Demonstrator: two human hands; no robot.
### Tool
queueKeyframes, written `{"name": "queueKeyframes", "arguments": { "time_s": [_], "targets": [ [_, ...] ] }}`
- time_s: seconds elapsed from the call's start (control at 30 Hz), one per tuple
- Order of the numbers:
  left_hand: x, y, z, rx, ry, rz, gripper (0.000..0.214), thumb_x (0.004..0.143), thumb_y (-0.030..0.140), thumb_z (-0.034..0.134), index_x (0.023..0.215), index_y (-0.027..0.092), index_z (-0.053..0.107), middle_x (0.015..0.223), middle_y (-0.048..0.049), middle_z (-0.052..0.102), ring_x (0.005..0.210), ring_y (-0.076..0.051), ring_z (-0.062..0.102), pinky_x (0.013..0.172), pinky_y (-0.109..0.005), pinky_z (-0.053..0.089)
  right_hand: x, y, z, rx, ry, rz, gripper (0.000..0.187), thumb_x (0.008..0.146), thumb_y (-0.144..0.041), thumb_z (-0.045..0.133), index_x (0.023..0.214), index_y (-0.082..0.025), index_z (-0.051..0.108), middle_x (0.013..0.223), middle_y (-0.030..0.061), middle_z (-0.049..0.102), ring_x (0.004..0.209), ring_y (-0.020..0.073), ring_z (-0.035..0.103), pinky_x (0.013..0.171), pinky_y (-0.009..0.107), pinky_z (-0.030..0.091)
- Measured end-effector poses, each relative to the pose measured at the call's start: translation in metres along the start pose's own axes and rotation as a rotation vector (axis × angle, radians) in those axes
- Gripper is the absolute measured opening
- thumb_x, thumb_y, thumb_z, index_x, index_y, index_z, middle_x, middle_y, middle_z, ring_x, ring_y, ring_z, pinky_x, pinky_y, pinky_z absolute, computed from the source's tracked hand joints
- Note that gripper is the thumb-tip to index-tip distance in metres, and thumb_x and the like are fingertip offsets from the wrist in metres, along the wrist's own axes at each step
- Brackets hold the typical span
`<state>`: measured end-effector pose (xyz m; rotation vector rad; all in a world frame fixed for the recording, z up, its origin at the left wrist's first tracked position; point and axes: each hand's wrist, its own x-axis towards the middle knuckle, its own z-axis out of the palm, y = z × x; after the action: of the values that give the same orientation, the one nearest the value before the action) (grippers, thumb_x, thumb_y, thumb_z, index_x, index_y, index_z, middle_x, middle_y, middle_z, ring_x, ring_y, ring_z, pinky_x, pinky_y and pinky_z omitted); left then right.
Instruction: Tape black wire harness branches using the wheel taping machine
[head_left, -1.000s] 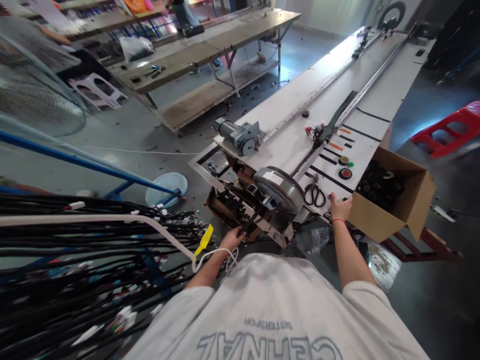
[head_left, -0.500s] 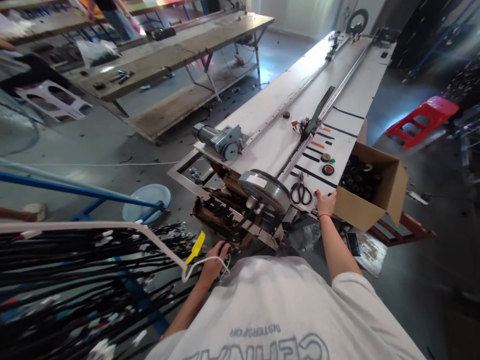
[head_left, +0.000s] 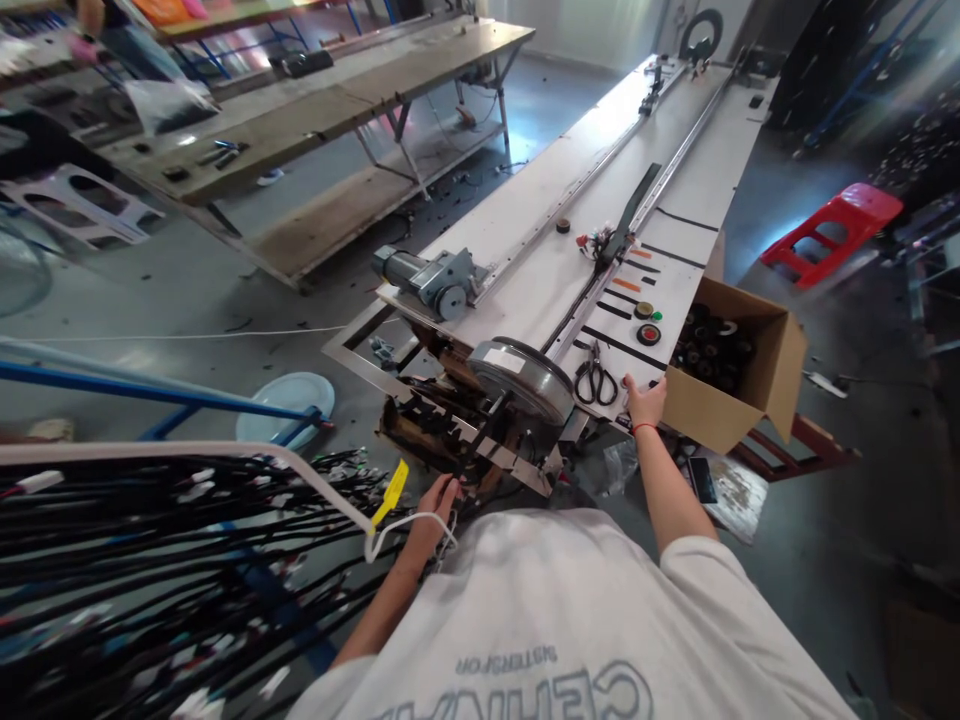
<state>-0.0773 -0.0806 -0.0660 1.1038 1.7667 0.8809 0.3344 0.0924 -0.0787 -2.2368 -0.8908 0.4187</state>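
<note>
My left hand [head_left: 430, 518] reaches down beside a big bundle of black cables [head_left: 172, 560] and closes on a loop of white cord [head_left: 409, 525] next to a yellow tag [head_left: 391, 487]. My right hand [head_left: 645, 402] rests on the near end of a long white table [head_left: 540, 270], its fingers flat on the edge, holding nothing. Black scissors [head_left: 596, 380] lie just left of that hand. A round metal drum [head_left: 521, 378] stands at the table's end above a dark metal frame [head_left: 450, 430].
An open cardboard box [head_left: 739, 385] with dark rolls sits right of my right hand. A grey motor [head_left: 431, 278] is on the table's left. A blue bar [head_left: 150, 388], a pale bowl [head_left: 289, 400], a red stool [head_left: 832, 225] and wooden benches [head_left: 322, 110] surround it.
The view has shifted slightly left and nearer. My left hand dropped back from the metal frame to the white cord loop. My right hand stays on the table edge.
</note>
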Motion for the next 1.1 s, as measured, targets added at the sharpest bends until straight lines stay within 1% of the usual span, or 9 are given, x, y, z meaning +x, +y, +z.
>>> {"name": "queueKeyframes", "arguments": {
  "time_s": [0.17, 0.3, 0.47, 0.57, 0.7, 0.77, 0.87, 0.97, 1.1],
  "targets": [
    [0.003, 0.008, -0.001, -0.017, -0.057, 0.000, 0.060, 0.070, 0.072, 0.053, 0.090, 0.016, 0.062, 0.062, -0.0005, 0.060, 0.064, -0.017, 0.060, 0.067, -0.031, 0.052, -0.001, -0.001, -0.001, -0.035, -0.023, 0.007, 0.096, 0.074, -0.062, 0.061, 0.143, -0.003, 0.031, 0.138, 0.0289, 0.044, 0.127, 0.0374, 0.043, 0.104, 0.045, 0.035],
    [0.006, 0.016, 0.002, -0.036, -0.118, -0.015, 0.068, 0.073, 0.074, 0.049, 0.104, 0.014, 0.061, 0.085, -0.0077, 0.071, 0.083, -0.022, 0.067, 0.081, -0.035, 0.054, -0.001, -0.007, -0.007, -0.083, -0.030, 0.000, 0.095, 0.074, -0.058, 0.062, 0.143, -0.001, 0.031, 0.138, 0.0291, 0.043, 0.127, 0.0377, 0.042, 0.104, 0.046, 0.035],
    [0.026, 0.028, 0.007, -0.129, -0.258, 0.006, 0.077, 0.075, 0.077, 0.046, 0.113, 0.011, 0.060, 0.107, -0.0144, 0.072, 0.106, -0.026, 0.065, 0.097, -0.039, 0.049, -0.002, -0.053, -0.011, -0.130, 0.025, -0.319, 0.086, 0.078, -0.053, 0.060, 0.143, -0.003, 0.034, 0.146, 0.0271, 0.034, 0.132, 0.0371, 0.035, 0.106, 0.050, 0.030],
    [0.048, 0.042, 0.015, -0.150, -0.317, 0.030, 0.075, 0.079, 0.076, 0.044, 0.110, 0.010, 0.061, 0.109, -0.0152, 0.071, 0.103, -0.026, 0.066, 0.097, -0.038, 0.049, -0.013, -0.109, -0.002, 0.077, -0.401, -0.478, 0.068, 0.087, -0.056, 0.048, 0.134, -0.007, 0.047, 0.122, 0.0206, 0.059, 0.107, 0.0283, 0.058, 0.094, 0.042, 0.044],
    [0.076, 0.065, 0.031, -0.237, -0.328, -0.079, 0.056, 0.090, 0.061, 0.039, 0.106, 0.011, 0.061, 0.091, -0.0112, 0.073, 0.086, -0.021, 0.069, 0.086, -0.037, 0.054, -0.042, -0.197, 0.026, 0.060, -1.022, -0.585, 0.059, 0.090, -0.064, 0.041, 0.099, -0.011, 0.067, 0.091, 0.0102, 0.069, 0.088, 0.0237, 0.063, 0.089, 0.036, 0.047],
    [0.085, 0.076, 0.040, -0.291, -0.329, -0.157, 0.049, 0.093, 0.055, 0.039, 0.103, 0.013, 0.060, 0.084, -0.0091, 0.073, 0.078, -0.020, 0.069, 0.080, -0.036, 0.055, -0.057, -0.237, 0.043, -0.042, -1.114, -0.604, 0.059, 0.090, -0.064, 0.042, 0.088, -0.013, 0.070, 0.090, 0.0097, 0.070, 0.093, 0.0251, 0.063, 0.093, 0.036, 0.045],
    [0.096, 0.092, 0.048, -0.303, -0.347, -0.230, 0.043, 0.093, 0.052, 0.043, 0.095, 0.013, 0.061, 0.074, -0.0073, 0.070, 0.068, -0.018, 0.067, 0.073, -0.034, 0.055, -0.073, -0.277, 0.061, -0.163, -1.075, -0.602, 0.054, 0.088, -0.062, 0.049, 0.077, -0.014, 0.069, 0.084, 0.0124, 0.069, 0.100, 0.0296, 0.062, 0.097, 0.040, 0.041],
    [0.105, 0.107, 0.050, -0.245, -0.463, -0.261, 0.040, 0.094, 0.049, 0.042, 0.086, 0.014, 0.061, 0.066, -0.0036, 0.067, 0.059, -0.015, 0.063, 0.066, -0.030, 0.053, -0.076, -0.275, 0.057, -0.138, -1.100, -0.633, 0.053, 0.082, -0.065, 0.055, 0.072, -0.015, 0.068, 0.078, 0.0114, 0.068, 0.100, 0.0317, 0.061, 0.097, 0.042, 0.041],
    [0.105, 0.125, 0.045, -0.049, -0.577, -0.159, 0.042, 0.090, 0.055, 0.047, 0.085, 0.016, 0.061, 0.062, 0.0007, 0.063, 0.054, -0.014, 0.060, 0.058, -0.025, 0.049, -0.065, -0.207, 0.030, 0.347, -1.079, -0.718, 0.061, 0.085, -0.069, 0.039, 0.084, -0.016, 0.068, 0.081, 0.0049, 0.068, 0.096, 0.0259, 0.061, 0.091, 0.037, 0.046]
  ]
}}
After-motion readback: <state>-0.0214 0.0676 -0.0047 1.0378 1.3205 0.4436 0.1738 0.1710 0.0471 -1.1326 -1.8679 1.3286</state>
